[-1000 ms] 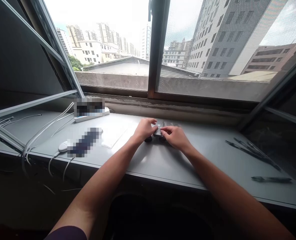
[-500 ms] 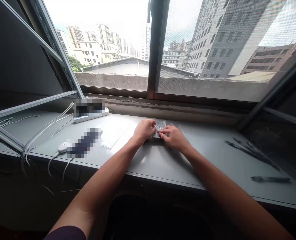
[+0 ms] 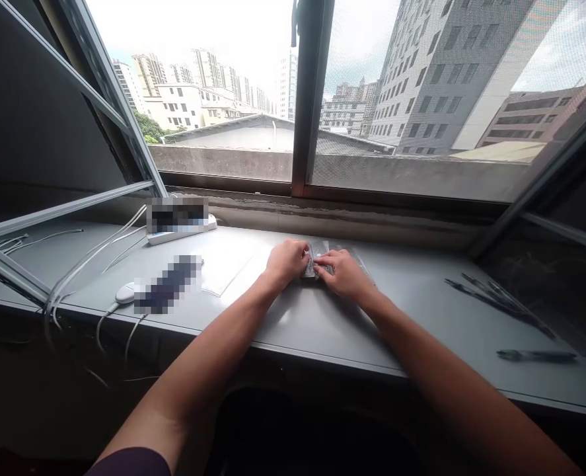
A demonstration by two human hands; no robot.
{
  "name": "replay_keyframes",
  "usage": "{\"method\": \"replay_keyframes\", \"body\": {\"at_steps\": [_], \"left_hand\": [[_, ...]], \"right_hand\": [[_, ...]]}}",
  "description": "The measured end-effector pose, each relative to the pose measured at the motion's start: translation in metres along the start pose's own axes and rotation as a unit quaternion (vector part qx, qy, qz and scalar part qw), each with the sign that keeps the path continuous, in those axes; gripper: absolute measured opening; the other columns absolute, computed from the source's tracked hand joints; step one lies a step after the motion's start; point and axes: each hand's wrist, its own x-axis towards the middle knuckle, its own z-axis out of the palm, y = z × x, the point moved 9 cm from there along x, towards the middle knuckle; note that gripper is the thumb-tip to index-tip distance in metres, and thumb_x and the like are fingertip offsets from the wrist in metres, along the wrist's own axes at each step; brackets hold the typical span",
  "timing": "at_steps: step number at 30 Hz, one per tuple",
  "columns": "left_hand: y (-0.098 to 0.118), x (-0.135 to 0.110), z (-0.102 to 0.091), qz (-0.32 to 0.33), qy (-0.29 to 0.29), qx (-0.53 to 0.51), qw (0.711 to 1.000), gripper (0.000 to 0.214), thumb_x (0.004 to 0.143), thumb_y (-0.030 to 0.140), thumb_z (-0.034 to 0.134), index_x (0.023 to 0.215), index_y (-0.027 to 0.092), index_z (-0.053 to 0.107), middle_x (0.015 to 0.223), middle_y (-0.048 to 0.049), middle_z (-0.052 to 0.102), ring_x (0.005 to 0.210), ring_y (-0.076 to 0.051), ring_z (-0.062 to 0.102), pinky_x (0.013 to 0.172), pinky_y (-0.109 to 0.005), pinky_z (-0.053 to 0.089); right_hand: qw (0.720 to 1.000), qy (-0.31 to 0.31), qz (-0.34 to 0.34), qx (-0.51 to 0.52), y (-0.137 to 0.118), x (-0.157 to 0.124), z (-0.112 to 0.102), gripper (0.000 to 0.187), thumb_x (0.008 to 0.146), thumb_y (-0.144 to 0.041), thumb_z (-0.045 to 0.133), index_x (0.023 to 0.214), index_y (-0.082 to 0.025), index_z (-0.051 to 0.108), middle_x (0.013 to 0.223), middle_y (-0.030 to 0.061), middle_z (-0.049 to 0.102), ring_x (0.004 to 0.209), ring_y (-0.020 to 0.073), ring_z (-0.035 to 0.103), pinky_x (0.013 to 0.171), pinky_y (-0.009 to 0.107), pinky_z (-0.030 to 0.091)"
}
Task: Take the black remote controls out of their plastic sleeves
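Note:
Near the back of the grey tabletop, both hands meet at a small clear plastic bag (image 3: 319, 248). My left hand (image 3: 287, 259) is closed, with its thumb and forefinger pinching the bag's left side. From the other side, my right hand (image 3: 343, 268) has its thumb and fingertips pressed together on the plastic, a few centimetres away. Something greyish shows through the bag, too small to make out. More clear plastic (image 3: 359, 256) lies behind my right hand, partly hidden by it.
Left of my arms lie a white sheet (image 3: 228, 268), a blurred-out dark object (image 3: 168, 287) and a white charger puck (image 3: 125, 293) with its cable. A power strip (image 3: 186, 230) stands behind. Dark cables (image 3: 501, 301) and a pen-like object (image 3: 535, 356) lie at right. The table's front edge runs beneath both forearms.
Both hands keep nearly the same place and grip. The plastic between the fingertips has shifted and tilted slightly.

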Motion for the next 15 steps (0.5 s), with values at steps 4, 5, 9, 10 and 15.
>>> {"method": "replay_keyframes", "body": {"at_steps": [4, 5, 9, 10, 15], "left_hand": [[0.002, -0.001, -0.001, 0.003, -0.003, 0.009, 1.0, 0.023, 0.097, 0.032, 0.069, 0.11, 0.025, 0.086, 0.109, -0.0123, 0.082, 0.102, -0.032, 0.075, 0.093, -0.038, 0.055], [0.001, 0.0, -0.001, 0.002, -0.002, 0.013, 1.0, 0.023, 0.098, 0.034, 0.068, 0.11, 0.025, 0.086, 0.109, -0.012, 0.082, 0.103, -0.031, 0.075, 0.092, -0.038, 0.056], [0.0, 0.0, -0.001, -0.008, -0.002, 0.042, 0.999, 0.024, 0.1, 0.034, 0.065, 0.11, 0.025, 0.085, 0.113, -0.0097, 0.083, 0.103, -0.028, 0.076, 0.09, -0.035, 0.056], [0.0, 0.0, 0.0, -0.01, -0.003, 0.05, 0.999, 0.025, 0.101, 0.033, 0.063, 0.11, 0.026, 0.085, 0.114, -0.0095, 0.083, 0.103, -0.027, 0.076, 0.09, -0.034, 0.056], [-0.004, 0.005, -0.007, -0.012, 0.011, 0.061, 0.998, 0.034, 0.108, 0.033, 0.052, 0.105, 0.025, 0.084, 0.11, -0.0104, 0.083, 0.1, -0.026, 0.075, 0.09, -0.035, 0.054]], "right_hand": [[1.0, 0.001, 0.012, -0.01, 0.0, 0.0, -0.004, 0.029, 0.105, -0.033, 0.065, 0.121, -0.023, 0.087, 0.114, 0.0123, 0.082, 0.105, 0.0329, 0.067, 0.099, 0.045, 0.053], [1.0, 0.002, 0.017, -0.01, 0.001, 0.0, -0.004, 0.029, 0.105, -0.034, 0.065, 0.119, -0.022, 0.088, 0.112, 0.012, 0.082, 0.104, 0.0323, 0.067, 0.098, 0.045, 0.054], [1.0, 0.019, 0.007, -0.011, 0.0, -0.001, -0.004, 0.034, 0.105, -0.038, 0.067, 0.127, -0.02, 0.084, 0.112, 0.013, 0.081, 0.106, 0.0339, 0.066, 0.1, 0.046, 0.054], [1.0, 0.024, -0.005, -0.008, -0.001, -0.001, -0.003, 0.037, 0.104, -0.039, 0.069, 0.133, -0.019, 0.082, 0.114, 0.0134, 0.081, 0.109, 0.0347, 0.065, 0.102, 0.047, 0.054], [0.999, 0.005, -0.039, 0.019, -0.003, -0.001, 0.007, 0.035, 0.102, -0.042, 0.074, 0.131, -0.026, 0.084, 0.123, 0.0115, 0.079, 0.12, 0.0354, 0.065, 0.111, 0.051, 0.052]]}}
